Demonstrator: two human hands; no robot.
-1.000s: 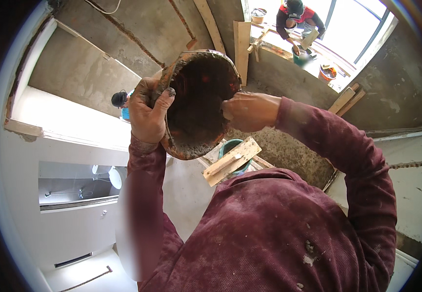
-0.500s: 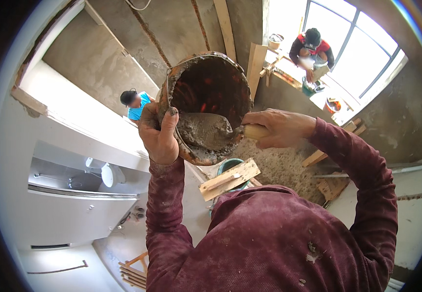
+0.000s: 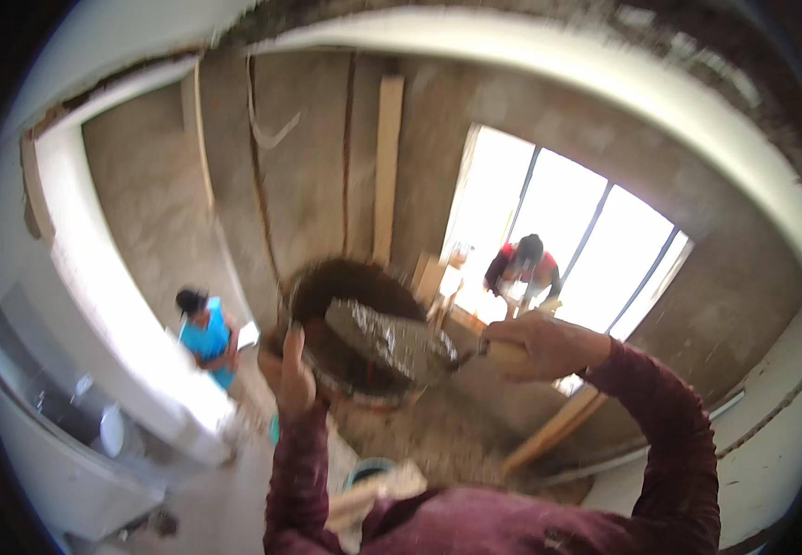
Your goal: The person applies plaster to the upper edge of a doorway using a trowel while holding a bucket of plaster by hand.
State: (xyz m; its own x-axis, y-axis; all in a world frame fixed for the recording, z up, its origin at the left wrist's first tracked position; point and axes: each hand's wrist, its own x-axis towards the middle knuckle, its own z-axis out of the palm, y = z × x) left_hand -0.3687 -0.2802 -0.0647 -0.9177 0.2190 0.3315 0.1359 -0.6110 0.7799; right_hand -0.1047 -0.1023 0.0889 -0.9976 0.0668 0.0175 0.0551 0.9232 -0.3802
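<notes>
My left hand (image 3: 292,377) grips the mortar-crusted rim of a bucket (image 3: 316,301), thumb up along its near left side. The bucket is held up and tilted, so its dark inside shows. My right hand (image 3: 553,347) is closed around the light wooden handle of a trowel (image 3: 504,353). A wet grey heap of mortar (image 3: 382,338) covers the trowel's blade, which lies over the bucket's mouth. Motion blurs the bucket and both hands somewhat.
A person in blue (image 3: 206,338) stands at the left by the white wall edge. Another person in red and black (image 3: 526,264) bends by the bright window (image 3: 572,208). Below the bucket are a wooden board (image 3: 401,481) and a green tub (image 3: 368,470).
My view has tilted up, showing more wall and window. The mortar-loaded trowel has risen from the bucket's lower rim to across its mouth. The person in blue shows more fully.
</notes>
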